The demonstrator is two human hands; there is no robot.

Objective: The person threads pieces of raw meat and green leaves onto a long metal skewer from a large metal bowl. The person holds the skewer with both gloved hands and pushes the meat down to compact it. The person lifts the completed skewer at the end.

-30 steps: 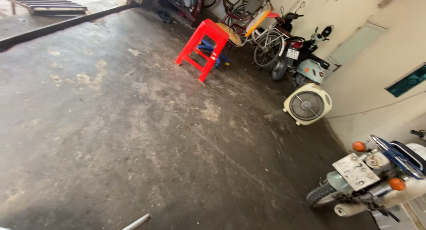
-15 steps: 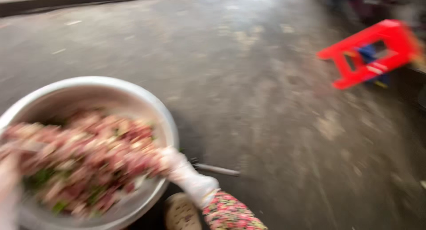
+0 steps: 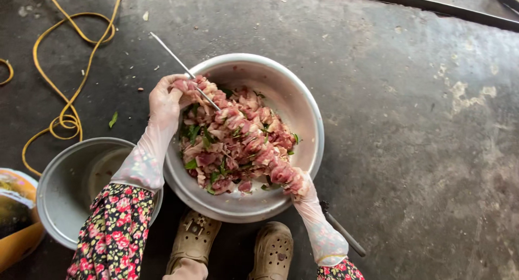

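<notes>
A large metal bowl (image 3: 303, 112) sits on the concrete floor, heaped with raw meat pieces and green leaves (image 3: 238, 139). My left hand (image 3: 165, 99), in a clear plastic glove, pinches a piece of meat on a thin metal skewer (image 3: 178, 61) that points up and left over the bowl's rim. My right hand (image 3: 300, 185), also gloved, is closed on a clump of meat at the near right side of the bowl. Both sleeves are floral.
An empty metal bowl (image 3: 65, 188) stands at the left, with an orange container (image 3: 19, 215) beside it. A yellow cable (image 3: 59, 85) loops across the floor at upper left. My two brown clogs (image 3: 232, 247) are below the bowl. A dark handle (image 3: 343, 231) lies near my right wrist.
The view has swung down from a red stool and parked motorbikes to the meat bowl. My hands have come into view, and the skewer is now held over the bowl.
</notes>
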